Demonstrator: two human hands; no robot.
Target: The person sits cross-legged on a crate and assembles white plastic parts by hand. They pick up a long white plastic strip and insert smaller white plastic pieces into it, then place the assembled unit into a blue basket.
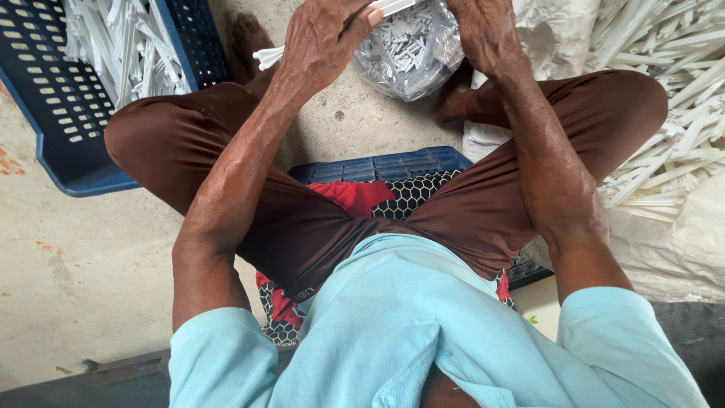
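Fingers of the left hand [321, 38] curl round a thin white plastic strip [269, 56], its forked end poking out just left of the clear bag [411, 49] on the floor. The right hand [479, 26] sits at the bag's right edge; its fingers run off the top of the view, so I cannot tell what they grip, though it looks to be steadying the strip's other end. The bag is crinkly film, full of small white pieces, kept between the feet within easy reach. Left of it stands a blue slotted crate [68, 136] of strips; right of it, a loose heap of strips [664, 113] on white sacking.
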